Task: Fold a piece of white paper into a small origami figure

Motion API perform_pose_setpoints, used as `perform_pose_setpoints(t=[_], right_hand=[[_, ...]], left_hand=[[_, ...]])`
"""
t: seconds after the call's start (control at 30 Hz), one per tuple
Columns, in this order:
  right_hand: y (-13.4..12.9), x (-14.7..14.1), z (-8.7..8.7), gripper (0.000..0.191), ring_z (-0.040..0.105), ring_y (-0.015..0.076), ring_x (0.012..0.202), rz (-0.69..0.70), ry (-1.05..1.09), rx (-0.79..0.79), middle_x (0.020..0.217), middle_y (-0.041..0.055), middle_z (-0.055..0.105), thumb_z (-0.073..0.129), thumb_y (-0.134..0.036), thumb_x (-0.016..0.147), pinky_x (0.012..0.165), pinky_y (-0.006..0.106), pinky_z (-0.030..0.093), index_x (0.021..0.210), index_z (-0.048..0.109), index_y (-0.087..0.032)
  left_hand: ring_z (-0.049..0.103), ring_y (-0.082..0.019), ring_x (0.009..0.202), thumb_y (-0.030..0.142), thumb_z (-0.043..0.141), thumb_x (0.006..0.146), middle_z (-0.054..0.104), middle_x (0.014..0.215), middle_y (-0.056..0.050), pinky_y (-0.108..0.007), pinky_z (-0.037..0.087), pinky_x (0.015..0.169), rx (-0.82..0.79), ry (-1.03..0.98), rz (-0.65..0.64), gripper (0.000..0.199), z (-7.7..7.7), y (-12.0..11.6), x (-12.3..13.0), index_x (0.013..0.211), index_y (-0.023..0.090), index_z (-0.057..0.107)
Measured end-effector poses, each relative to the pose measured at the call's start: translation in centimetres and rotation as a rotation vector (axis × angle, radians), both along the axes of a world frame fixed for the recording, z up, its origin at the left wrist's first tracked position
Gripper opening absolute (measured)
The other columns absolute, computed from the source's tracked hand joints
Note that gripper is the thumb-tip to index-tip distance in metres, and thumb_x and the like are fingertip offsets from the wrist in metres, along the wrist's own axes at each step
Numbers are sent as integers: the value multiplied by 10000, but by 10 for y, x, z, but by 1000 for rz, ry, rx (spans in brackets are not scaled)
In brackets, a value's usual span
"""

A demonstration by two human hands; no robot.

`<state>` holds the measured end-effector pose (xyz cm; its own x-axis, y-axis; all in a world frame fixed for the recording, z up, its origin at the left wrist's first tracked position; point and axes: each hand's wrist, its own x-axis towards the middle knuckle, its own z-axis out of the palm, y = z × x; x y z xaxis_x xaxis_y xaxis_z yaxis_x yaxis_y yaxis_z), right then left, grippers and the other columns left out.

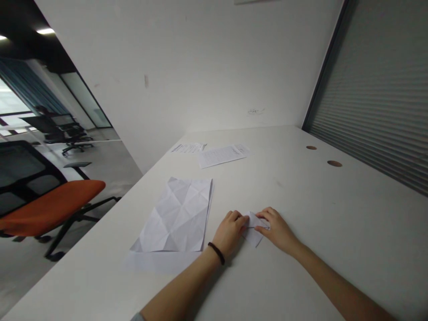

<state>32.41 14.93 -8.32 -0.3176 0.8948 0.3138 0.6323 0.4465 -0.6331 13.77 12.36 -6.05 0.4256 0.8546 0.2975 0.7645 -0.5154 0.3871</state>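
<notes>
Between my two hands lies a small folded white paper (254, 236), low on the table, with a pointed corner toward me. My left hand (230, 229), with a dark band at the wrist, grips its left side between thumb and fingers. On the right side, my right hand (276, 229) pinches the paper with thumb and fingertips. Part of the paper is hidden under the fingers. Left of my hands, a larger creased white sheet (182, 214) rests flat on top of other paper, its folds making a pattern of triangles.
Two printed sheets lie farther back on the white table (334, 232): a printed page (224, 155) and another printed sheet (189, 148). Two round cable holes (335, 163) are at the right near the blinds (377, 98). An orange-seated office chair (56, 205) stands left of the table edge.
</notes>
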Motion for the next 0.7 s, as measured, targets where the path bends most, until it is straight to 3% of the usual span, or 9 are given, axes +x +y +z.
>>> perform_pose_setpoints(t=[0.17,0.27,0.43,0.57,0.7], right_hand=[[-3,-2,3,257,568,194,806,-10,112,-113,876,53,625,634,-212,663,749,355,466,915,590,-186],[-7,-5,6,291,585,199,861,-44,270,-180,958,68,634,594,-240,698,776,352,473,982,570,-187],[-16,-14,11,362,605,197,875,-40,489,-129,1018,92,614,550,-277,740,754,327,504,1084,481,-187],[-21,-16,13,466,553,216,1000,7,345,75,1098,105,573,567,-223,721,854,372,465,1161,416,-195],[-17,-12,12,336,537,216,1015,70,91,265,1043,55,610,466,-151,776,916,442,409,1092,513,-252]], left_hand=[[512,-161,881,74,496,786,538,993,-53,-284,442,789,13,-47,-14,295,-2,0,-2,1040,212,558],[541,-149,824,118,506,787,540,988,-53,-264,456,750,-13,-70,11,269,0,0,-1,1037,201,557],[575,-138,786,182,533,782,569,964,-46,-254,473,734,-81,-235,9,258,0,-2,3,1040,188,524],[594,-137,821,160,505,791,594,966,-55,-255,490,717,-213,-483,-29,236,-1,-7,6,1019,176,448],[590,-134,897,81,418,812,619,968,-63,-278,480,767,-319,-646,-86,303,-2,-10,8,1076,186,316]])
